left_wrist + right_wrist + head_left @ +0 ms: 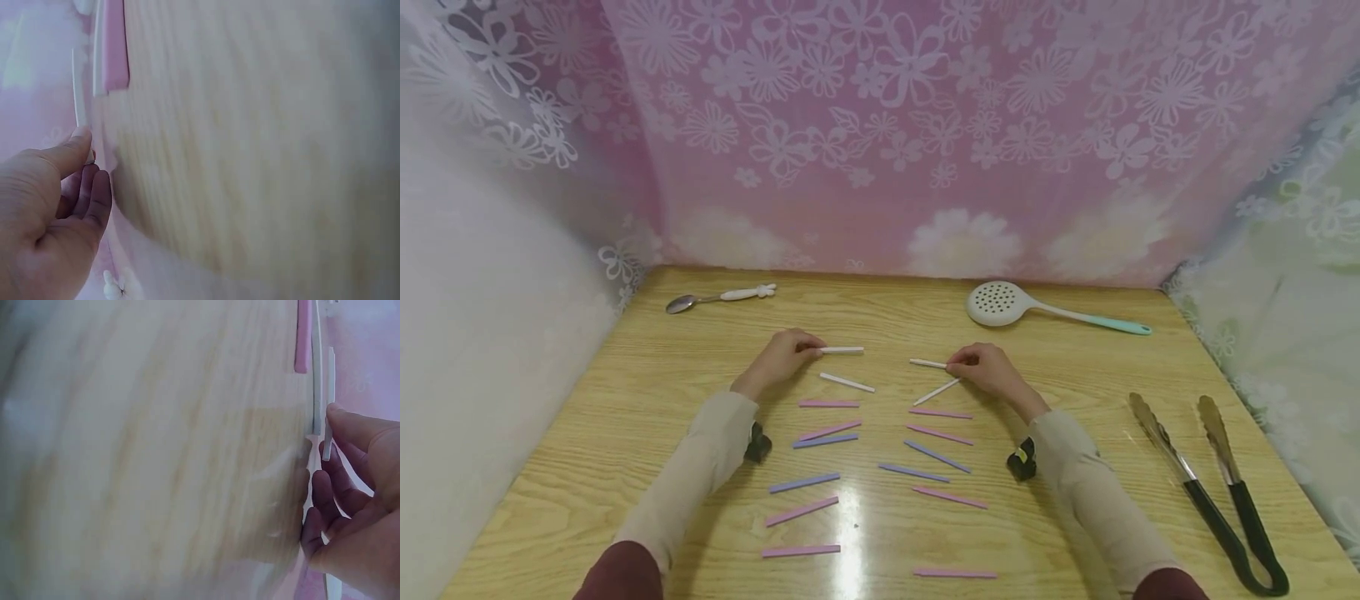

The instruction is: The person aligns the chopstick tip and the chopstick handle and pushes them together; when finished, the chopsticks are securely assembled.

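Observation:
My left hand (787, 357) pinches one end of a thin white stick (844, 350), which points right. In the left wrist view, thumb and fingertips close on that white stick (79, 94). My right hand (991, 370) pinches another white stick (927, 362) near its right end, and its tip points left. The right wrist view shows this stick (330, 381) between thumb and finger. Just below each hand lies one more white stick, the left one (847, 383) apart from the fingers, the right one (936, 392) slanting up close to the right hand.
Below are two loose columns of pink sticks (829, 404) and blue-purple sticks (805, 482). A spoon (741, 294) lies at the back left, a slotted skimmer (997, 304) at the back right. Open metal tongs (1243, 508) with black handles lie right of the right arm. A flowered curtain (880, 150) hangs behind.

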`<action>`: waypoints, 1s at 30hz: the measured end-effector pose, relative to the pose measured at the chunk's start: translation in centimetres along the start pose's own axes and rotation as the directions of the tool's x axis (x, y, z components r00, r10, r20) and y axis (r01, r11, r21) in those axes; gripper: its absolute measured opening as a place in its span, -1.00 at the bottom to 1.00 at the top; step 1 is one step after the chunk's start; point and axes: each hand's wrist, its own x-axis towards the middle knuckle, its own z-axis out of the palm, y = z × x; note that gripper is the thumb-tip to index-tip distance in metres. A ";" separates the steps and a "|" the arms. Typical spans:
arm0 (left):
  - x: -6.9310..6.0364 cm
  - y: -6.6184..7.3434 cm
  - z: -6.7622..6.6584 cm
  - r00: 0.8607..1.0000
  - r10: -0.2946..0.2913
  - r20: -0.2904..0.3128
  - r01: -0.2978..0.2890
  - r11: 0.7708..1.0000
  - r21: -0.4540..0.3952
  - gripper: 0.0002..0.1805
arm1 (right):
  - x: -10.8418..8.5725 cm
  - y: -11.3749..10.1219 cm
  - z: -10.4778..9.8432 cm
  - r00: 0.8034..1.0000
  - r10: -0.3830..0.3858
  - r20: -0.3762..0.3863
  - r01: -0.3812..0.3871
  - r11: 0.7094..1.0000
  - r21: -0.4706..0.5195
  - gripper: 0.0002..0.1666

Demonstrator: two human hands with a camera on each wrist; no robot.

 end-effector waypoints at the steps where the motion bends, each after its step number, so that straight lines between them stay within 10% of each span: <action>1: -0.1 0.1 0.1 1.000 -0.002 -0.003 0.002 1.000 -0.014 -0.73 | -0.1 -0.1 0.0 1.000 0.007 -0.006 -0.007 1.000 0.008 -0.82; 15: -1.6 1.4 1.0 0.989 0.114 -0.090 -0.121 0.989 -0.079 -0.79 | -1.6 -3.4 1.3 0.978 -0.142 -0.152 0.166 0.974 0.154 -0.84; 30: -1.7 2.0 1.3 0.987 0.140 -0.074 -0.146 0.986 -0.082 -0.77 | -1.7 -4.5 2.1 0.976 -0.174 -0.133 0.194 0.968 0.156 -0.86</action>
